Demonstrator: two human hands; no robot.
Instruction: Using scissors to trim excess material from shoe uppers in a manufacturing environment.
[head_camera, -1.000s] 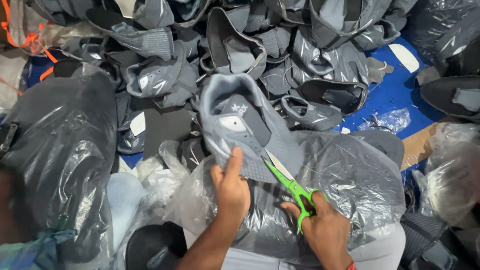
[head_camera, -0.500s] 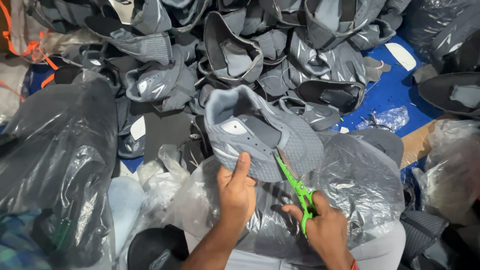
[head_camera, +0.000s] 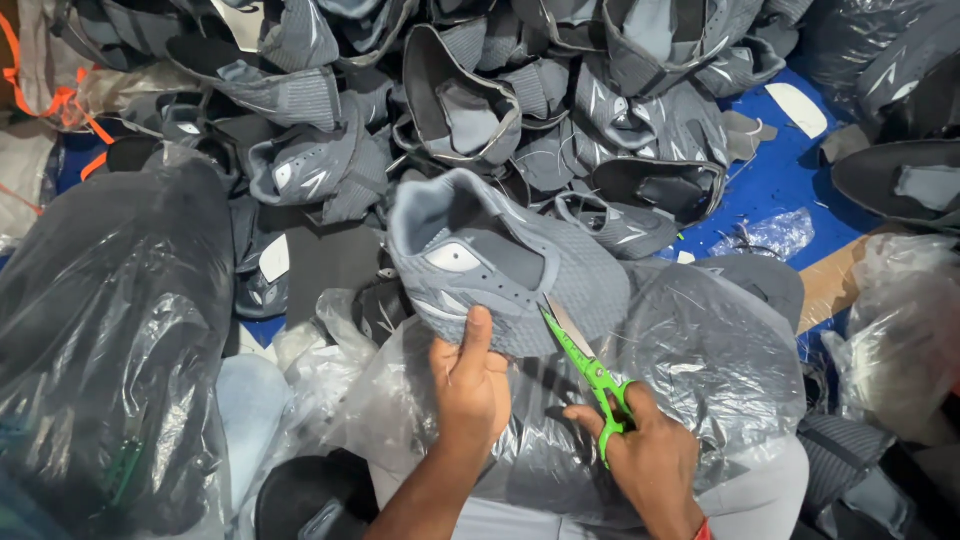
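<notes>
Head view, left hand (head_camera: 470, 385) gripping grey shoe upper (head_camera: 505, 270), right hand (head_camera: 650, 460) clenched on green scissors (head_camera: 590, 370), blade tips hidden.

The grey shoe upper (head_camera: 500, 265) now lies turned more flat, its opening facing up-left. The left hand (head_camera: 472, 385) grips its lower edge further left than before, and the green scissors (head_camera: 590, 375) now cut lower along the edge

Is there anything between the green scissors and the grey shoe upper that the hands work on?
Nothing visible. The scissors in the right hand have their blades already at the lower edge of the grey shoe upper, which the left hand holds up above a clear plastic bag.
</notes>
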